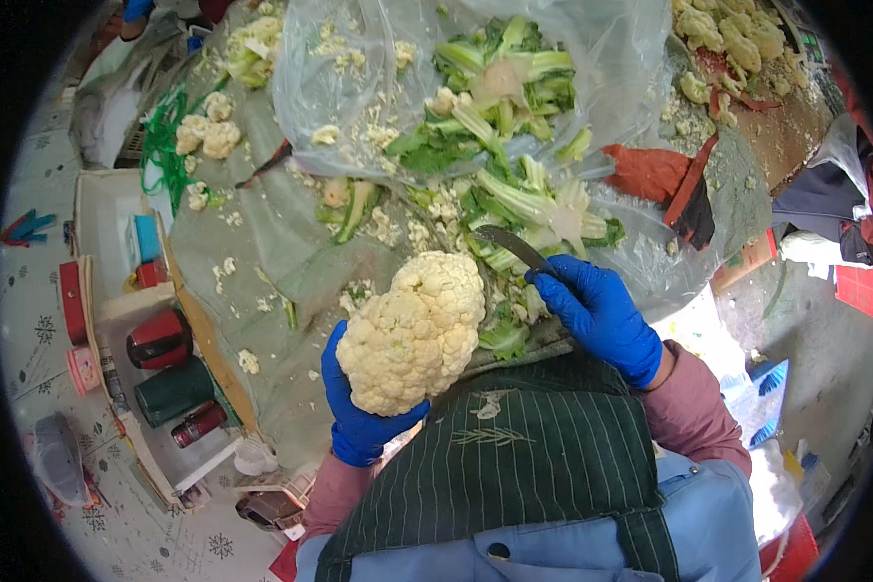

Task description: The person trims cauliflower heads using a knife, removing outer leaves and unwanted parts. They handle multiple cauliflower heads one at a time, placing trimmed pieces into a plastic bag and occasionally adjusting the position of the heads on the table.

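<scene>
My left hand point(360, 411), in a blue glove, holds a large cauliflower head point(411, 331) from its lower left side, florets facing up. My right hand point(600, 313), also blue-gloved, grips a knife with a curved dark blade point(513, 244). The blade points up and left, above the right of the cauliflower and apart from it. Beneath the blade lie cut cauliflower leaves and stalks point(545, 204). Another heap of trimmed leaves point(505, 80) rests on clear plastic sheeting point(618, 87) farther off. The knife's handle is mostly hidden in my fist.
Floret crumbs and small cauliflower pieces point(211, 134) dot the grey-green cloth point(276, 247). More cauliflower point(735, 36) is piled at the upper right, near a red cloth point(647, 174). A white box point(109, 196) with a dark green cylinder point(178, 391) stands at the left. Green netting point(171, 145) hangs beside it.
</scene>
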